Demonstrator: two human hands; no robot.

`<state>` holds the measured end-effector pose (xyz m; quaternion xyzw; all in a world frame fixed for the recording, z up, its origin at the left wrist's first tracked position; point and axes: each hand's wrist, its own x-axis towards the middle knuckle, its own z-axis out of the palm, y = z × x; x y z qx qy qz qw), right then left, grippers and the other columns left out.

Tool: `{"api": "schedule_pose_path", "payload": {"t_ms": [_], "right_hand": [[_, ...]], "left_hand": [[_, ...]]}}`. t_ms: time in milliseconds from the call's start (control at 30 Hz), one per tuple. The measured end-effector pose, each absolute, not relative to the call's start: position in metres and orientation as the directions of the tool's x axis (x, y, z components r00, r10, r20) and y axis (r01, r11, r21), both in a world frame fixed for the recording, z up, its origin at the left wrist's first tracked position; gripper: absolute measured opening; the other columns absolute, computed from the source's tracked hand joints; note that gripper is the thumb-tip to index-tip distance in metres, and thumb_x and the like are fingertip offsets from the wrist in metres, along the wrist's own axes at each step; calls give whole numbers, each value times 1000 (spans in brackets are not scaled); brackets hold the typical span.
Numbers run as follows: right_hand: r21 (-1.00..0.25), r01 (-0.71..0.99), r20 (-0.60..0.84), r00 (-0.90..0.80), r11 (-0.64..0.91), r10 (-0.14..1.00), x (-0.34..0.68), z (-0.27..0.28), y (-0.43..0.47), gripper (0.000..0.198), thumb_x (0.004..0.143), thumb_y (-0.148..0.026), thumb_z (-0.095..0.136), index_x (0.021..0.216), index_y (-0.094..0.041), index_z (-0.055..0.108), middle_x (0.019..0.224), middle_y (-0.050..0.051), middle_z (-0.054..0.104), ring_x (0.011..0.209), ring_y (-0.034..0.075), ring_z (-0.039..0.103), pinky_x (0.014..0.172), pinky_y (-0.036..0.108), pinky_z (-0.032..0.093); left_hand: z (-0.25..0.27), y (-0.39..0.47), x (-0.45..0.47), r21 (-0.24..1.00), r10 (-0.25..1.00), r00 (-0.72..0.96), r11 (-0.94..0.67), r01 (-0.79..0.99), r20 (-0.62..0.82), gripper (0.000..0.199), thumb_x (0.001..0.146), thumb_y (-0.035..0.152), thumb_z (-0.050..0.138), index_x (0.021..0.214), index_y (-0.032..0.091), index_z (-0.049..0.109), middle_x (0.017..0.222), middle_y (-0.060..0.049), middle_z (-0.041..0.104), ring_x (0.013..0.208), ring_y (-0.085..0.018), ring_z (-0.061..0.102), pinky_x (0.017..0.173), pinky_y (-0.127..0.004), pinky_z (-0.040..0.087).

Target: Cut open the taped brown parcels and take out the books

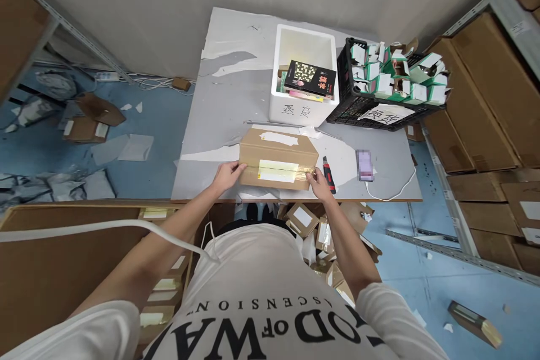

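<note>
A brown cardboard box (270, 149), taped shut and bearing a white label (277, 171), lies at the front edge of the table. My left hand (228, 174) grips its left end, thumb on the near side. At the right end, my right hand (319, 183) holds the box by its near corner, close to the shiny tape. A red and black utility knife (328, 175) lies just right of the box, beside my right hand. The undersides of the box and the fingers beneath it are hidden.
Behind the box stands a white foam bin (304, 111) with books (311, 77) in it. A black crate (343, 93) of small green-and-white boxes is to its right. A phone (365, 165) with a cable lies on the table (228, 95). Cartons (302, 216) crowd the floor below.
</note>
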<state>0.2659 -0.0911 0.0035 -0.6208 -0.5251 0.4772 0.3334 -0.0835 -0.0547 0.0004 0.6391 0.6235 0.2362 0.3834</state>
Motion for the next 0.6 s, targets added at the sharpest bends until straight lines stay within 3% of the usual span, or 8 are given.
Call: {"api": "schedule_pose_path", "payload": {"t_ms": [267,433,600], "right_hand": [[-638,720,-306,86,-272,948,274,19,-55,49,87,-63,28,81,-21,54,82,8,64,80,23,57,75,35,43],[-613,736,-339,86,-289,937,275,15,-45,51,86,-65,29,78,-20,53,78,6,62,77,21,54,73,32,41],[-687,641,-381,85,-344,921,279,7,-45,55,82,-70,35,84,-19,56,83,5,63,78,19,56,72,30,42]], "left_hand": [[22,-25,-69,687,976,-14,165,708,-219,55,80,58,45,54,13,64,47,-1,45,56,-14,43,53,-26,25],[23,-19,-65,652,974,-36,176,738,-223,57,81,61,42,48,17,55,45,-1,43,52,-13,39,52,-27,24],[24,-18,-64,622,974,-31,167,765,-223,57,81,63,41,47,18,49,46,-1,44,52,-13,38,52,-28,24]]}}
